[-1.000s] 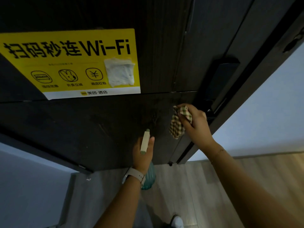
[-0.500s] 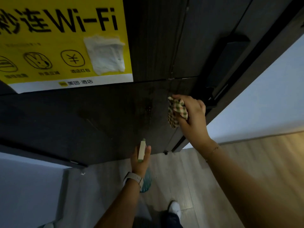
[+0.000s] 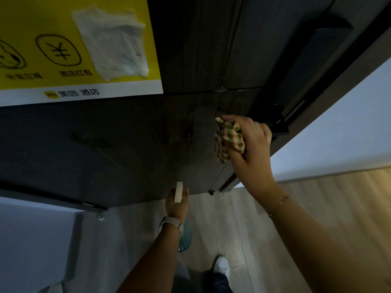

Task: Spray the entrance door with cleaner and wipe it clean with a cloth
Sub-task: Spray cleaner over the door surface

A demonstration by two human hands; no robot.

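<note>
The dark wood-grain entrance door (image 3: 131, 144) fills the upper half of the view, with a wet patch near its middle. My right hand (image 3: 251, 144) grips a bunched checked cloth (image 3: 227, 140) and holds it against the door near the lock side. Lower down, my left hand (image 3: 176, 205) holds a spray bottle (image 3: 178, 192) with a pale nozzle and a teal body, close to the door's bottom edge. A watch is on that wrist.
A yellow Wi-Fi sticker (image 3: 74, 49) with a white paper patch covers the door's upper left. The black lock and handle (image 3: 279, 121) sit just right of the cloth. Pale walls flank the door; light wood floor (image 3: 317, 197) and my white shoe (image 3: 222, 266) lie below.
The view has tipped downward, so the sticker slid up. My left hand with the bottle dropped lower toward the door's bottom edge. The cloth stayed beside the lock.
</note>
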